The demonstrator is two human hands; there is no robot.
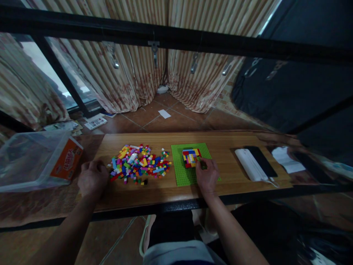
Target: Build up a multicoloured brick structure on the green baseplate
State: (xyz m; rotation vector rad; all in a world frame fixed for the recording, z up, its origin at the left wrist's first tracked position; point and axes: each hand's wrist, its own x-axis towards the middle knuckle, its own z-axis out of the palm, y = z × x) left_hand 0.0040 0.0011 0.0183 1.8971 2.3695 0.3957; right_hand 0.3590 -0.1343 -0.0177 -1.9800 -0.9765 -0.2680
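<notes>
Behind the table (224,144), from the head view: striped curtains (124,77) above a tiled floor (140,119), with a dark bar (179,35) across the top and small metal clips (155,55) along it. At the table's left end, a clear plastic box (24,158) with an orange label (66,158). To its right, beside a loose spread of multicoloured bricks (140,163), the left hand (92,179), fingers curled inward at the near left edge of the spread; cannot tell whether together on a brick or bare. Right of the bricks, flat on the wood, a green baseplate (180,179), and on it a small block of joined bricks (191,158) in red, yellow, blue and white. At the right side of this block, the right hand (207,176), thumb and forefinger bent into a ring, tips close together beside it; cannot tell whether clamped on a brick. Farther right, well apart, a white slab-like object (250,165) beside a dark flat one (261,160), then crumpled white paper (288,160).
</notes>
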